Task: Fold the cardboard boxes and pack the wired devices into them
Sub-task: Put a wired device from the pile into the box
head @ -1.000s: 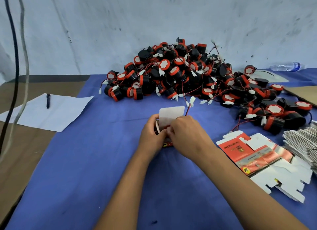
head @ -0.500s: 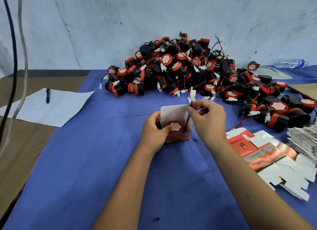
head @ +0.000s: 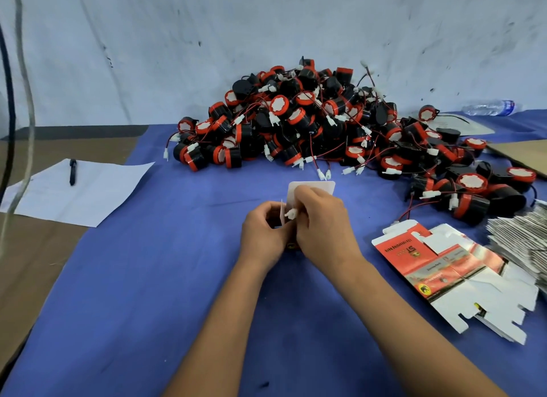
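Observation:
A small red and white cardboard box (head: 321, 188) stands on the blue cloth at the centre, its white top flap upright. My left hand (head: 263, 233) grips the box's left side. My right hand (head: 321, 223) covers the open top and pinches a white wire connector (head: 290, 213) over the box. The device inside is hidden by my hands. A big heap of black and red wired devices (head: 310, 124) lies behind the box, spreading to the right.
Flat unfolded boxes (head: 453, 266) lie at the right, beside a stack of more flat boxes (head: 524, 242) at the right edge. A white sheet (head: 88, 189) with a pen (head: 72, 171) lies at the left. A water bottle (head: 488, 108) lies at the back right.
My right hand came down from holding the wire up above the box and now covers the box opening, with the white connector between its fingers. The device inside is no longer visible.

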Tool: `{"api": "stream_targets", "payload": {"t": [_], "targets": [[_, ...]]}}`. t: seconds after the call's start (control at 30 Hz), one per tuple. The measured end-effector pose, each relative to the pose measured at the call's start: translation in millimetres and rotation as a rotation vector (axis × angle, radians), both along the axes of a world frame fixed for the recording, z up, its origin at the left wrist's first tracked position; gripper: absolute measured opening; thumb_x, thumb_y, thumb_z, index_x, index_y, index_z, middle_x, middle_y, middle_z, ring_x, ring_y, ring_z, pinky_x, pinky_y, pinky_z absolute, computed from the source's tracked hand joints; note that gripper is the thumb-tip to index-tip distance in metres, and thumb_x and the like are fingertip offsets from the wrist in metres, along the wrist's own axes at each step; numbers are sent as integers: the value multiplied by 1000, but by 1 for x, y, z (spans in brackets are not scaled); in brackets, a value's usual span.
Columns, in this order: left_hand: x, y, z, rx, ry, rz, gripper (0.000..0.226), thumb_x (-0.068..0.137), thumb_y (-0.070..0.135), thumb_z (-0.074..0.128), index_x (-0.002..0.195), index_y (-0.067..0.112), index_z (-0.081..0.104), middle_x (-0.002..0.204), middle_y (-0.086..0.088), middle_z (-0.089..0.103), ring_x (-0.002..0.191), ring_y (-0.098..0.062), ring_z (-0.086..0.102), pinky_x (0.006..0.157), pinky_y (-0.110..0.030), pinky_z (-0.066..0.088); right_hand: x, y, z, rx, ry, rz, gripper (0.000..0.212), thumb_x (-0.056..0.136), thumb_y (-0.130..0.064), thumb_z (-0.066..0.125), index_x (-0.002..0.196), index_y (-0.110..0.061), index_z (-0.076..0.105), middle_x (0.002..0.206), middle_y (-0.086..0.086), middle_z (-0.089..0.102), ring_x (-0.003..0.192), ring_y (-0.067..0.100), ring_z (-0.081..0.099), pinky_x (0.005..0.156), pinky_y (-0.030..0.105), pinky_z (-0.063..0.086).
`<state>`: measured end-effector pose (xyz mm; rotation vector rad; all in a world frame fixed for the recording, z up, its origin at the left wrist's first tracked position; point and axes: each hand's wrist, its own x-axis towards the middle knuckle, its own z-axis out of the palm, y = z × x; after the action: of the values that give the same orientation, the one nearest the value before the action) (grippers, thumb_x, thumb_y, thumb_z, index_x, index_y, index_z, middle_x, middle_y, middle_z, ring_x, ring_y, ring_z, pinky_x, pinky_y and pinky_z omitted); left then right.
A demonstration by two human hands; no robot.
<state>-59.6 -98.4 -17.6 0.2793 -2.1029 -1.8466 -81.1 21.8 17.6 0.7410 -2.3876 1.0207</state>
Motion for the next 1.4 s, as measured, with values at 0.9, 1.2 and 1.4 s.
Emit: {"api": "stream_targets", "payload": {"t": [0.9, 1.2, 1.4], "targets": [[2, 4, 2, -137, 10, 46, 9, 85, 4, 69, 86, 13, 69, 77, 1, 73, 70, -16, 66, 59, -26, 54, -1, 0, -3, -3, -242, -69, 32, 95, -31, 63, 66, -22, 74, 69, -7, 69, 83, 21, 61, 75, 31, 42], [7, -10, 2, -66, 15, -211, 24, 84, 5, 81, 103, 16, 72, 96, 0, 78, 93, -14, 74, 79, -23, 58, -6, 8, 5, -18, -305, -70, 22, 82, -7, 69, 73, -24, 79, 70, -7, 74, 68, 13, 68, 65, 37, 58], [7, -11, 1, -139, 34, -248, 43, 75, 2, 89, 107, 25, 70, 104, 9, 78, 102, -9, 73, 90, -24, 57, -8, 16, -3, 235, -107, 30, 27, 88, 1, 57, 76, -13, 77, 97, -15, 66, 96, 20, 47, 85, 33, 43]]}}
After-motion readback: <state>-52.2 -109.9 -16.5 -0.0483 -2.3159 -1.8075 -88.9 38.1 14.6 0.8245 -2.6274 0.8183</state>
